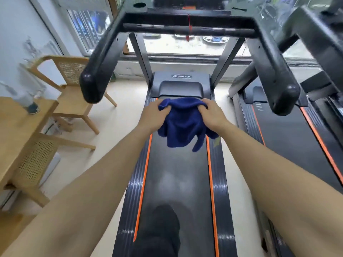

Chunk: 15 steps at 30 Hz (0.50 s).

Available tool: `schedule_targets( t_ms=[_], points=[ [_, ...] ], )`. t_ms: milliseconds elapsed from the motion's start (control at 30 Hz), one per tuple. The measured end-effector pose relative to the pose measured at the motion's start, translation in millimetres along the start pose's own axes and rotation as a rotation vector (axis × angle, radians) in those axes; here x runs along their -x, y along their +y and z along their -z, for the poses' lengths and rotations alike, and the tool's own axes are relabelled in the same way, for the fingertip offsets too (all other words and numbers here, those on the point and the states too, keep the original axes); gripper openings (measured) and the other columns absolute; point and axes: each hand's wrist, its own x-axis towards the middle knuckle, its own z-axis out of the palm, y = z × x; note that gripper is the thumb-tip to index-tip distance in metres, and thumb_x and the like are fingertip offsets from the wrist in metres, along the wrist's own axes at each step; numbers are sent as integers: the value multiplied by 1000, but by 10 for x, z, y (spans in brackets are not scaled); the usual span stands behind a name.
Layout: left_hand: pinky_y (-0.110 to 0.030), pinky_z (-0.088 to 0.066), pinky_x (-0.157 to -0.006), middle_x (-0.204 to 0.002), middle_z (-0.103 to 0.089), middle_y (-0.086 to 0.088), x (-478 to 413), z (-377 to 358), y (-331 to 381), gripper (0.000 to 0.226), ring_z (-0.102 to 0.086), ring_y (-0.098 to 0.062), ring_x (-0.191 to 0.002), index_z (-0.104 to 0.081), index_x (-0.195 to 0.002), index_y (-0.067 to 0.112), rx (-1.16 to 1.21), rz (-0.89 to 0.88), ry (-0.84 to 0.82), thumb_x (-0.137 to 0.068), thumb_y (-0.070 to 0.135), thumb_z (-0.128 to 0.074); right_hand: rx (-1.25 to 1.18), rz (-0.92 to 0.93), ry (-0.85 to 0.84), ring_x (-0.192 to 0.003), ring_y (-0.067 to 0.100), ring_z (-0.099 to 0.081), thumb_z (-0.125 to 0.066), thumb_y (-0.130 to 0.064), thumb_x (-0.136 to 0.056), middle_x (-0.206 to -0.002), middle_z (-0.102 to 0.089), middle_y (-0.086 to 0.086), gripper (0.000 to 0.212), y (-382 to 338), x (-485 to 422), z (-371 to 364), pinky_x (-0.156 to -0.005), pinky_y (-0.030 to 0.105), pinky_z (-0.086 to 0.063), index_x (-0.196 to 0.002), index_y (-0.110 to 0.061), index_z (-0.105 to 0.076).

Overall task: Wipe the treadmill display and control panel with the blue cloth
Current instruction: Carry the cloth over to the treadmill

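Observation:
The blue cloth (182, 123) hangs crumpled between both hands, over the treadmill belt (178, 179). My left hand (153, 115) pinches its upper left corner and my right hand (213, 113) pinches its upper right corner. The treadmill console (187, 8) sits at the top edge of the view, mostly cut off, well above and beyond the cloth. A black crossbar (189, 21) runs below it, with a red safety cord (188, 26) dangling from the middle. The display itself is barely visible.
Two black handrails end at rounded tips, left (92, 86) and right (284, 99). A second treadmill (297, 130) stands to the right. Wooden chairs (74, 89) and a wooden table (16, 127) with a bottle (27, 101) are on the left. A window (185, 45) lies ahead.

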Motion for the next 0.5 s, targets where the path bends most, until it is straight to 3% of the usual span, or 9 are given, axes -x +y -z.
schedule_targets(
  t_ms=[167,233,333,500],
  points=[
    [-32,-44,-74,-97,-67,-1,-919,649,887,11,-61,-25,-92,-62,-96,24,-52,-15,22,-96,29,-52,30,-26,-28,-79,25,-57,-42,-17,-98,-84,-65,5,25,-889,-900,654,-70,37,-44,-92,-6,-63],
    [-33,-45,-71,-98,-68,-2,-1237,830,1174,16,-61,-26,-91,-63,-98,22,-66,-1,42,-96,33,-51,10,-27,-38,-72,22,-51,-43,-15,-98,-75,-60,3,24,-1206,-1225,891,-64,32,-39,-86,-4,-60],
    [-31,-43,-65,-92,-67,1,-1725,969,1501,20,-60,-24,-85,-65,-97,23,-73,30,51,-98,36,-50,-40,-26,-36,-64,15,-49,-43,-16,-99,-70,-58,-2,27,-1530,-1689,1187,-54,19,-38,-78,-15,-59],
    [-34,-46,-71,-87,-68,2,-2662,945,1786,22,-62,-24,-85,-66,-95,24,-91,28,158,-97,38,-50,-124,20,-56,-65,16,-47,-44,-19,-98,-67,-58,-1,28,-1648,-2594,1512,-62,32,-38,-75,-13,-59]
  ],
)
